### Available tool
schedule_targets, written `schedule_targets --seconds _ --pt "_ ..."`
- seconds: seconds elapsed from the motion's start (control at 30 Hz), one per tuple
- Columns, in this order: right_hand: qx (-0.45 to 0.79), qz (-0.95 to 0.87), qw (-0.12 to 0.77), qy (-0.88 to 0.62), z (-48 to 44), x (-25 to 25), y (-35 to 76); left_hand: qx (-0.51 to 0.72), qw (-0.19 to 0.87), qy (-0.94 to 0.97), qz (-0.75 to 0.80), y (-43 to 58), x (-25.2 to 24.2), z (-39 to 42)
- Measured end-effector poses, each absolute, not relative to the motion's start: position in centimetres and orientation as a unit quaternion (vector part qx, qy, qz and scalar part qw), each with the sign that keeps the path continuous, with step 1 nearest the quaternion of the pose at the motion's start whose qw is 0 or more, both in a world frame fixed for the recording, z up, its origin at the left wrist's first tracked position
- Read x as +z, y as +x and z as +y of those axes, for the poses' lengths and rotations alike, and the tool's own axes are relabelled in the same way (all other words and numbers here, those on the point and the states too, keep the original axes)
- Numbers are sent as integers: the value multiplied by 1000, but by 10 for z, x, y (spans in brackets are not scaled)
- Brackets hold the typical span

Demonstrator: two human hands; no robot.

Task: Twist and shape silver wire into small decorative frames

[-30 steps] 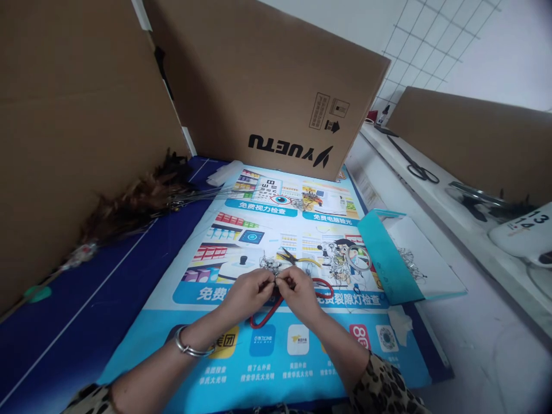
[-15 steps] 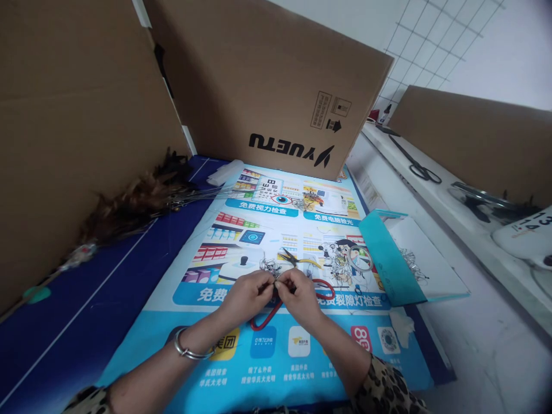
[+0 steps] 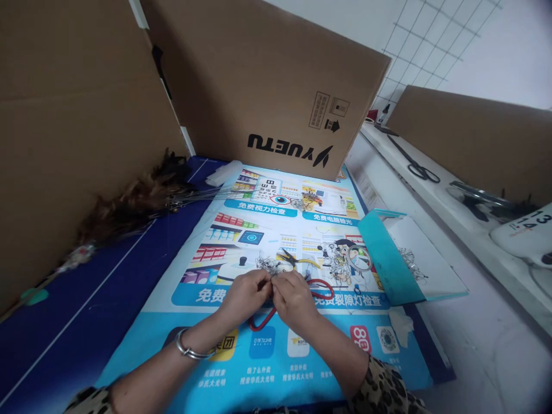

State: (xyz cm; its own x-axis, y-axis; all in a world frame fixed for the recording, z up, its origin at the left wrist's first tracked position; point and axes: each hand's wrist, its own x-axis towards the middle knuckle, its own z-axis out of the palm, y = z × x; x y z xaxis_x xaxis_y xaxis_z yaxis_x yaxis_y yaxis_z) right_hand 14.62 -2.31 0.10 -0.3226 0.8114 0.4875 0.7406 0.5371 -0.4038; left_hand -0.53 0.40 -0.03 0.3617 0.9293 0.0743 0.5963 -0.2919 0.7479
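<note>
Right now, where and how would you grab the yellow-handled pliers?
By the yellow handle, probably from the right. The pliers lie with that handle pointing right and the other end spread open toward the far left, while the right hand crowds the near side.

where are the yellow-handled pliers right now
In the head view, the yellow-handled pliers lie on the printed sheet, just beyond the right hand and to the right of a small wiry tangle.

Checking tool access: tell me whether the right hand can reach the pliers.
Probably yes: the pliers lie just beyond the right hand, with nothing seen lying over them. It sits right by the left hand and would likely have to come away first.
</note>
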Motion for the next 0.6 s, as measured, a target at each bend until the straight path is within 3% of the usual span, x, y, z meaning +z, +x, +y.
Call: schedule_targets --seconds 0.6 --pt "143 -739 362 -550 -18 -10 146 249 331 766 492 2 -1 6"
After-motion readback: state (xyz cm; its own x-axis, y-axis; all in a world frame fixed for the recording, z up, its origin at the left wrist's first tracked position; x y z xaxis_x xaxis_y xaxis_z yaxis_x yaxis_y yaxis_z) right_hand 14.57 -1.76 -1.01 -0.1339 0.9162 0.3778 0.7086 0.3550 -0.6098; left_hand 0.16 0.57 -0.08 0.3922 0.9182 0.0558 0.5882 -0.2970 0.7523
